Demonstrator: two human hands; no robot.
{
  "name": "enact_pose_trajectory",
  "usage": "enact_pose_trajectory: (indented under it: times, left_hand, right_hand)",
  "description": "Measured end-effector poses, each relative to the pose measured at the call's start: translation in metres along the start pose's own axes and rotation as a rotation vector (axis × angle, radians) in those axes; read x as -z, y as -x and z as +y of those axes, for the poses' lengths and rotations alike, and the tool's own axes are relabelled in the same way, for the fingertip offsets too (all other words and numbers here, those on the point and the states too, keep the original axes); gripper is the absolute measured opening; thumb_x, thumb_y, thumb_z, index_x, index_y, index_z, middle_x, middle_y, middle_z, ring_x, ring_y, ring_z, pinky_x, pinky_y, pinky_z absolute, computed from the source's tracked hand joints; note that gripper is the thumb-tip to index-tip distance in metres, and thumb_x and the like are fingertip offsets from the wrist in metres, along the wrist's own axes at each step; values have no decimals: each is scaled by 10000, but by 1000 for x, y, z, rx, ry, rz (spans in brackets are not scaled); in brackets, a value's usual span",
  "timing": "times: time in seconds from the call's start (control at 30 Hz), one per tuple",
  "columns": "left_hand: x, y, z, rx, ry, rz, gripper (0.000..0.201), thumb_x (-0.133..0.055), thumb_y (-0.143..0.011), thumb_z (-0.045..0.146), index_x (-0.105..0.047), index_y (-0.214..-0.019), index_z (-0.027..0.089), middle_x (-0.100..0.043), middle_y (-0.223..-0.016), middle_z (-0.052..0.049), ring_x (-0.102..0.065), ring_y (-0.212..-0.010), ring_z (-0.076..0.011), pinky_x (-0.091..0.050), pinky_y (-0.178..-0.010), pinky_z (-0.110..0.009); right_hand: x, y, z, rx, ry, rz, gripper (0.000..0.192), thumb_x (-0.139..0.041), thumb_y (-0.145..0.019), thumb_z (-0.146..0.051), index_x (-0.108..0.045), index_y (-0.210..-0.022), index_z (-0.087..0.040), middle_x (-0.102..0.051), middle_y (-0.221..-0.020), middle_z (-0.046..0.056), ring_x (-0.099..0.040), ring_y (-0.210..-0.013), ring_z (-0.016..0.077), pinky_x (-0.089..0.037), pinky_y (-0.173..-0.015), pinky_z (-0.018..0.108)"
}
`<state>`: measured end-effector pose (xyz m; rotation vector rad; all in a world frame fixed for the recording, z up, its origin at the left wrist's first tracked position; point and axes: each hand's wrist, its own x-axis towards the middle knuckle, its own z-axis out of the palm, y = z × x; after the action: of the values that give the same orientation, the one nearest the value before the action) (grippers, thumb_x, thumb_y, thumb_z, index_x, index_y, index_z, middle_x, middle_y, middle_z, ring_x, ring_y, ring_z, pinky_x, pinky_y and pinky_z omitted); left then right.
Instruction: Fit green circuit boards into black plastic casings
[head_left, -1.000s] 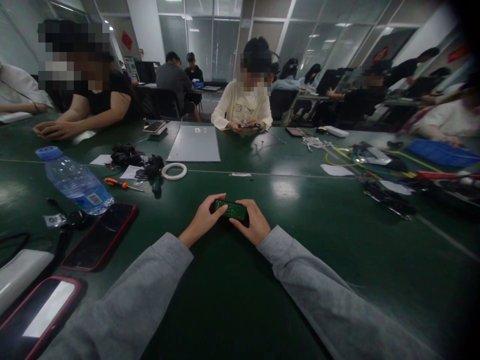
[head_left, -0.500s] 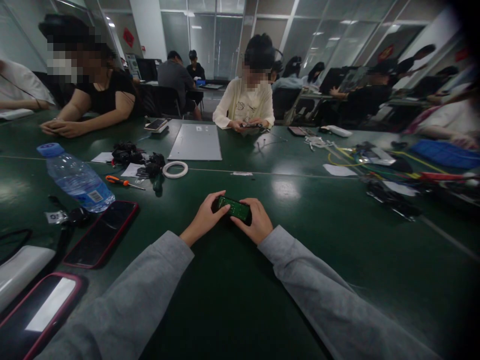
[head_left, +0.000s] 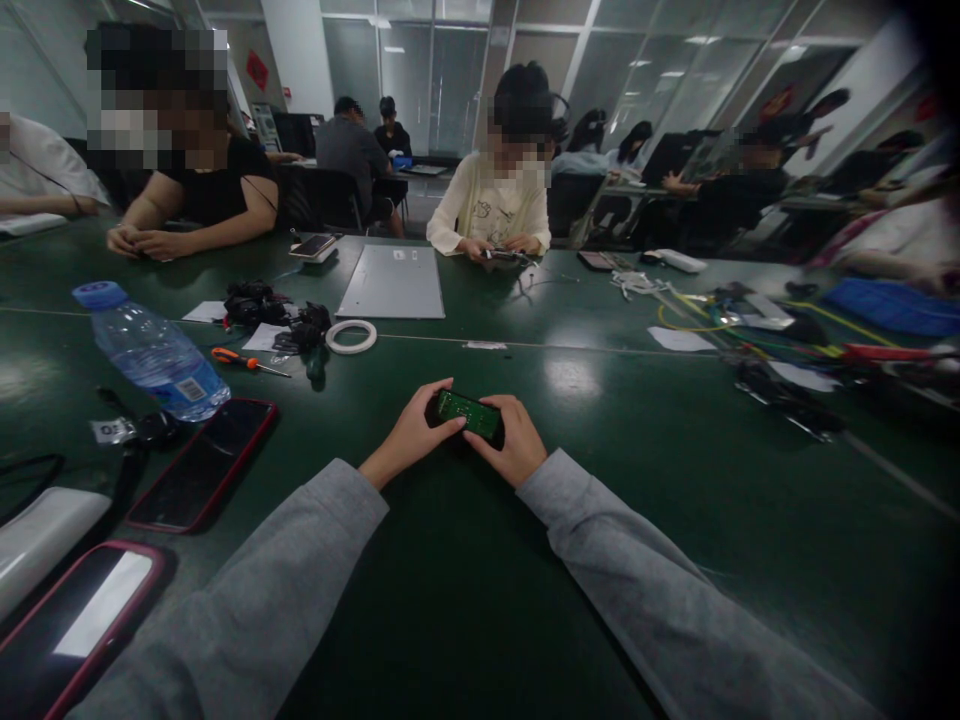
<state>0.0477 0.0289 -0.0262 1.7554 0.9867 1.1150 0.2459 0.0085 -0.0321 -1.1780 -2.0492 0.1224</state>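
A small green circuit board [head_left: 468,411] sits between both my hands, just above the dark green table [head_left: 615,440]. My left hand [head_left: 409,436] grips its left end with thumb and fingers. My right hand [head_left: 514,444] grips its right end, fingers curled over the edge. Grey sleeves cover both my forearms.
A water bottle [head_left: 150,352] lies at left, beside two red-cased phones [head_left: 196,468] [head_left: 71,620]. An orange screwdriver [head_left: 241,362], black parts [head_left: 300,330], a white tape ring [head_left: 350,337] and a grey panel [head_left: 392,283] lie ahead. Cables [head_left: 757,335] clutter the right. Other people sit across the table.
My hands and the board have barely moved, shifting slightly away from me. The person at far left drew their hands back toward their body.
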Motion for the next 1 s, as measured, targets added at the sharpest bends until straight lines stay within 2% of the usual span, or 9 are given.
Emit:
enact_pose_trajectory:
  times: [0.4,1.0]
  left_hand:
    - [2,0,7,-2,-14,-34,661,-715,-738,312,-437,-1322,174,-473,-1361,-151,-448,-1273,-273,-359,-1071,-474]
    - [2,1,11,24,29,-13,537,-606,-760,132,-486,-1281,185,-493,-1340,-121,-444,-1269,-258,-338,-1083,-476]
  right_hand:
    - [0,0,0,2,-9,1,431,-643,-803,-371,-468,-1145,-175,-529,-1079,124,-530,-1001,274,-494,-846,473]
    - [0,0,-1,-13,-16,-15,438,-650,-803,-367,-463,-1149,-174,-526,-1084,126,-526,-1005,274,-492,-860,484]
